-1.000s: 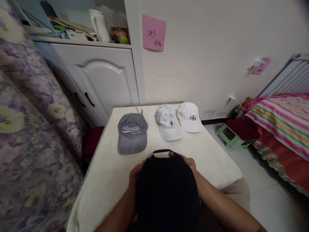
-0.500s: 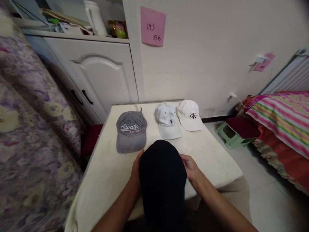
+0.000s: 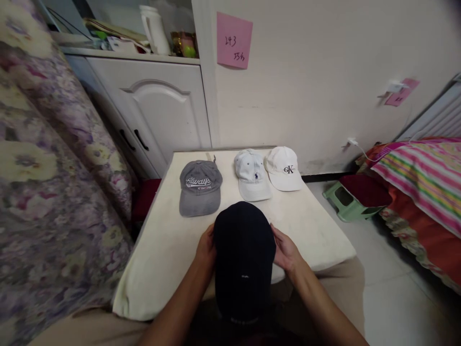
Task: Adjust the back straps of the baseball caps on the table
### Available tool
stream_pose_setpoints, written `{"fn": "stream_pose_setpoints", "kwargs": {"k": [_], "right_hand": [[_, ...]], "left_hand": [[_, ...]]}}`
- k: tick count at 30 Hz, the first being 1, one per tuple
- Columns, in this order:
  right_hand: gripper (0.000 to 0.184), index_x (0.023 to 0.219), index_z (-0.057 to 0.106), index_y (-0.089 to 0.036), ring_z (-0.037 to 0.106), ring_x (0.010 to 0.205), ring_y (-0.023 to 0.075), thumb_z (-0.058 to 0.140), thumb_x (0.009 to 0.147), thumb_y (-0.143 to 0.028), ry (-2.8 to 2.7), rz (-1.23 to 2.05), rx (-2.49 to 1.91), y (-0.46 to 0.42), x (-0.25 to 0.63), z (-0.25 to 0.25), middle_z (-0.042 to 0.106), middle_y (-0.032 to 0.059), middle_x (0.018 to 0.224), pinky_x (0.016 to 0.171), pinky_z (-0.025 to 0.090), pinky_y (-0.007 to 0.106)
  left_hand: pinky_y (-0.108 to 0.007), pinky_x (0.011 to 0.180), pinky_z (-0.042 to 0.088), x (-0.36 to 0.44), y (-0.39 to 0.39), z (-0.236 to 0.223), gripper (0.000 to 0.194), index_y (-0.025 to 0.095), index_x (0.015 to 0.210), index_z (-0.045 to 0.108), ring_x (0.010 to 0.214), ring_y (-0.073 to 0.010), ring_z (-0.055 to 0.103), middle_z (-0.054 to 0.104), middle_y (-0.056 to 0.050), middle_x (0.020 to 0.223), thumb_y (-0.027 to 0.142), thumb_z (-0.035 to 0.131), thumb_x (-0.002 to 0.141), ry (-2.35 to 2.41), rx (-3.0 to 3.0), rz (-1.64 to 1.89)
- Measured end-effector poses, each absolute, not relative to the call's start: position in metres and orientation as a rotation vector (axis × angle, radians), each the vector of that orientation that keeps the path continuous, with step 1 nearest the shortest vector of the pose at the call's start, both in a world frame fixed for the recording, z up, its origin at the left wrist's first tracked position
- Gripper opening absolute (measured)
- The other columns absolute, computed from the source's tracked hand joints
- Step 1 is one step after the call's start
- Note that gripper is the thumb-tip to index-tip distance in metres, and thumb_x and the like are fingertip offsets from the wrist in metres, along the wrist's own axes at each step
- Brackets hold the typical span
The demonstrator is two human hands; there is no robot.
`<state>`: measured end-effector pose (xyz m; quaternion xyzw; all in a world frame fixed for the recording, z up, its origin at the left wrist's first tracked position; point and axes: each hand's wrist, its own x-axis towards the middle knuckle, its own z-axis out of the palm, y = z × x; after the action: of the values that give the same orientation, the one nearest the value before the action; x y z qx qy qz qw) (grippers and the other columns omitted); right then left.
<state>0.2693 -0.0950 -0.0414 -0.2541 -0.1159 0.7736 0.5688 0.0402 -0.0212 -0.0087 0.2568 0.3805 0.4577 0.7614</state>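
A black baseball cap [image 3: 244, 250] is held between both hands over the near edge of the table, its brim pointing toward me. My left hand [image 3: 206, 244] grips the cap's left side, with the fingertips hidden behind it. On the opposite side my right hand [image 3: 285, 247] is closed on the cap, its fingers partly covered. Beyond them lie a grey cap [image 3: 200, 188] with white "Always" lettering, a pale blue cap [image 3: 252, 175] with a small dark emblem, and a white cap [image 3: 284, 169] marked "CK". All three brims face my way.
The caps rest on a cream-covered table [image 3: 162, 259] against the wall. A floral curtain [image 3: 61, 192] hangs at left, before a white cabinet [image 3: 158, 105]. To the right are a green stool [image 3: 340, 199] and a bed with a striped cover [image 3: 425, 168].
The black cap has tipped a little, so a small white mark and faint lettering near its brim now show. Both hands keep hold of it. The view has shifted slightly.
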Motion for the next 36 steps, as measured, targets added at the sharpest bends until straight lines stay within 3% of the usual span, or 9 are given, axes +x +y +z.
{"fn": "stream_pose_setpoints", "kwargs": {"k": [4,8,13,17,23,26,30,33,36], "right_hand": [[0.029,0.112,0.069,-0.015,0.072,0.097,0.0200,0.067,0.088,-0.032,-0.360,1.724,-0.630,-0.117,0.268,-0.037,0.078,0.0061,0.103,0.094,0.054,0.034],[0.029,0.106,0.070,-0.012,0.071,0.082,0.0139,0.074,0.078,-0.015,-0.426,1.674,-0.598,-0.115,0.272,-0.037,0.077,0.0044,0.096,0.081,0.056,0.023],[0.026,0.102,0.070,-0.012,0.069,0.075,0.0093,0.074,0.076,-0.015,-0.435,1.694,-0.588,-0.102,0.279,-0.039,0.077,0.0010,0.090,0.076,0.055,0.016],[0.032,0.106,0.069,-0.012,0.071,0.083,0.0121,0.074,0.076,-0.016,-0.455,1.657,-0.645,-0.099,0.282,-0.039,0.077,0.0027,0.096,0.083,0.055,0.020],[0.033,0.105,0.070,-0.019,0.071,0.087,0.0123,0.082,0.074,-0.020,-0.436,1.397,-0.874,-0.132,0.296,-0.039,0.077,0.0012,0.095,0.083,0.054,0.022],[0.031,0.092,0.071,-0.018,0.070,0.076,0.0143,0.086,0.071,-0.036,-0.556,1.152,-1.167,-0.170,0.307,-0.042,0.076,0.0031,0.083,0.074,0.055,0.024],[0.043,0.073,0.067,-0.014,0.062,0.051,0.0128,0.079,0.072,-0.056,-0.749,1.564,-1.314,-0.223,0.297,-0.059,0.071,0.0049,0.064,0.050,0.047,0.023],[0.038,0.081,0.069,-0.014,0.067,0.061,0.0133,0.076,0.078,-0.052,-0.623,1.704,-1.239,-0.245,0.272,-0.070,0.073,0.0056,0.074,0.056,0.048,0.022],[0.033,0.100,0.071,-0.018,0.072,0.078,0.0165,0.083,0.074,-0.035,-0.408,1.799,-1.026,-0.248,0.250,-0.069,0.076,0.0044,0.089,0.072,0.053,0.026]], "left_hand": [[-0.031,0.082,0.053,0.044,-0.032,0.002,0.025,0.017,0.085,0.074,0.101,-0.0299,0.067,0.078,-0.004,0.088,0.001,0.071,0.066,0.841,0.635,1.084],[-0.030,0.088,0.052,0.044,-0.038,0.008,0.026,0.019,0.088,0.074,0.114,-0.0315,0.063,0.078,-0.006,0.097,0.003,0.073,0.068,0.812,0.586,1.056],[-0.037,0.088,0.055,0.039,-0.042,0.003,0.008,0.018,0.087,0.072,0.098,-0.0298,0.072,0.077,-0.007,0.077,0.023,0.069,0.081,0.779,0.421,0.927],[-0.033,0.084,0.056,0.035,-0.051,-0.002,0.005,0.018,0.085,0.070,0.085,-0.0252,0.075,0.076,-0.004,0.070,0.020,0.067,0.083,0.769,0.371,0.929],[-0.031,0.073,0.057,0.040,-0.051,-0.007,0.004,0.019,0.081,0.069,0.076,-0.0263,0.075,0.072,-0.001,0.059,0.016,0.070,0.079,0.777,0.358,0.917],[-0.027,0.064,0.057,0.041,-0.049,-0.008,0.006,0.019,0.079,0.068,0.063,-0.0213,0.072,0.071,0.001,0.059,0.014,0.071,0.076,0.777,0.365,0.923],[-0.027,0.057,0.055,0.040,-0.051,-0.008,0.007,0.020,0.076,0.067,0.056,-0.0199,0.068,0.069,0.002,0.054,0.014,0.072,0.075,0.786,0.385,0.908],[-0.028,0.061,0.056,0.041,-0.053,-0.009,0.007,0.019,0.074,0.068,0.056,-0.0198,0.068,0.067,0.003,0.052,0.015,0.073,0.075,0.798,0.403,0.905],[-0.028,0.064,0.055,0.044,-0.056,-0.012,0.007,0.018,0.074,0.068,0.058,-0.0196,0.068,0.068,0.002,0.055,0.014,0.074,0.073,0.811,0.419,0.919]]}}
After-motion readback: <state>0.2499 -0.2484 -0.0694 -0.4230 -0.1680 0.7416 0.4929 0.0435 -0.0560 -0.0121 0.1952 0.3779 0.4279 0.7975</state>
